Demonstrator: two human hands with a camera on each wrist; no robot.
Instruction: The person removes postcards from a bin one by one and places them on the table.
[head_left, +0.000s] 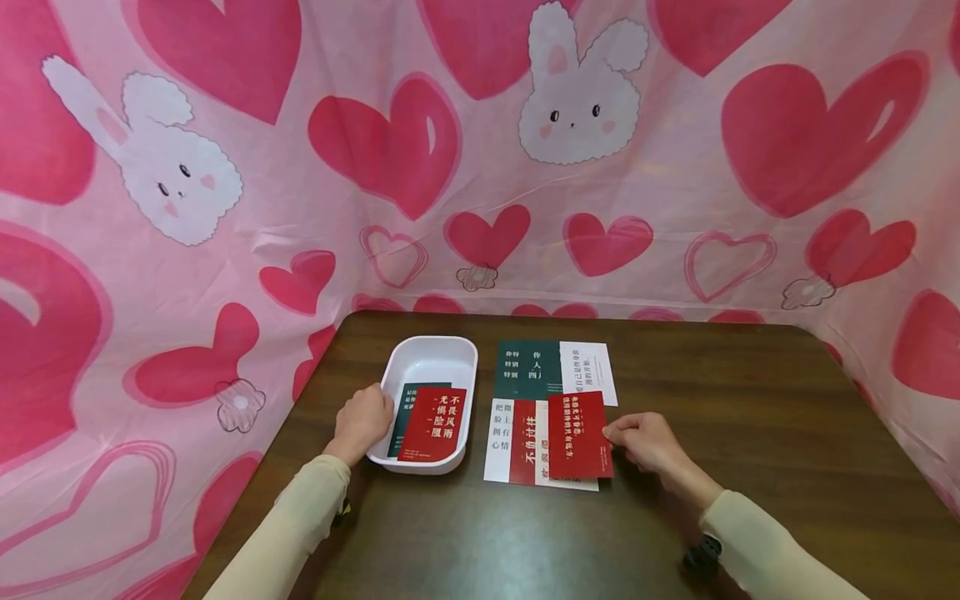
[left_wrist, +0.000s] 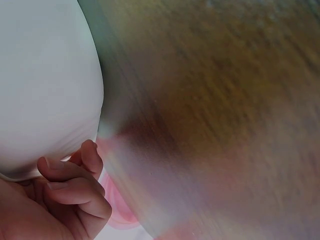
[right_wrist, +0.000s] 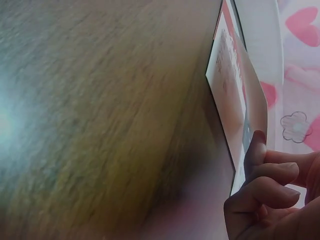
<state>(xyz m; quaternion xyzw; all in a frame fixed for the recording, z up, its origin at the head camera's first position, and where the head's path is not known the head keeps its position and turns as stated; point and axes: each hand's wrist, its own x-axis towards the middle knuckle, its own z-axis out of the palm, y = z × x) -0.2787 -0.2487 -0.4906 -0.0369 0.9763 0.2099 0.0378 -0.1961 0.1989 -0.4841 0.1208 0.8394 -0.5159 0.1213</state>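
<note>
My left hand (head_left: 363, 421) grips the left rim of a white plastic tray (head_left: 431, 358), which also shows from outside in the left wrist view, with curled fingers against its edge. Inside the tray a red card (head_left: 431, 429) with white writing overlaps a dark green card (head_left: 401, 417). A second red card (head_left: 581, 442) is pinched by its right edge between the thumb and fingers of my right hand (head_left: 648, 446). This card is tilted above the lower right of the laid-out cards, partly covering them; its pale back (right_wrist: 257, 100) shows in the right wrist view.
Right of the tray, dark green cards (head_left: 525, 367) and a white card (head_left: 596, 367) lie in a back row. In front lie a white card (head_left: 498, 442) and a red one (head_left: 523, 454). The brown wooden table (head_left: 750, 400) meets a pink heart-and-rabbit cloth (head_left: 465, 142) behind.
</note>
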